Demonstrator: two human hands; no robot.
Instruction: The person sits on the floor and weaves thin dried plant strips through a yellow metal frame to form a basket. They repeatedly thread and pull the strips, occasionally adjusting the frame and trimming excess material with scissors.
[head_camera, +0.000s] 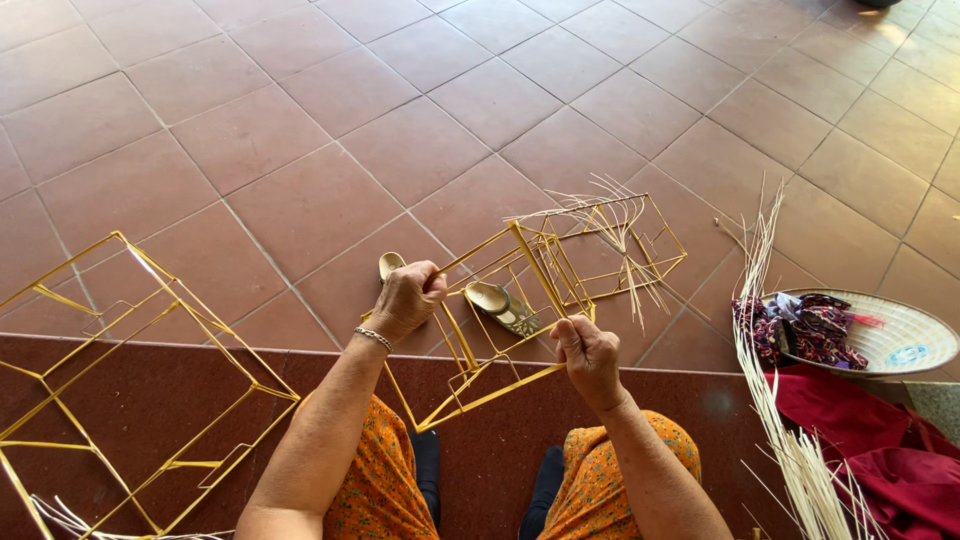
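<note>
From the head view, the left hand is curling into a fist around a strut of the yellow frame, wrist bent, a bracelet on it. The right hand is pinching a lower strut between thumb and fingers. The frame, of thin bamboo-like sticks, is sitting over the knees above the tiled floor. Pale strips are lying at right beside a conical hat.

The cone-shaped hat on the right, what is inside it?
The cone-shaped hat lies upturned on the tiled floor, holding bundled dark patterned cloth with reddish bits. Whatever lies under the cloth is covered.
</note>
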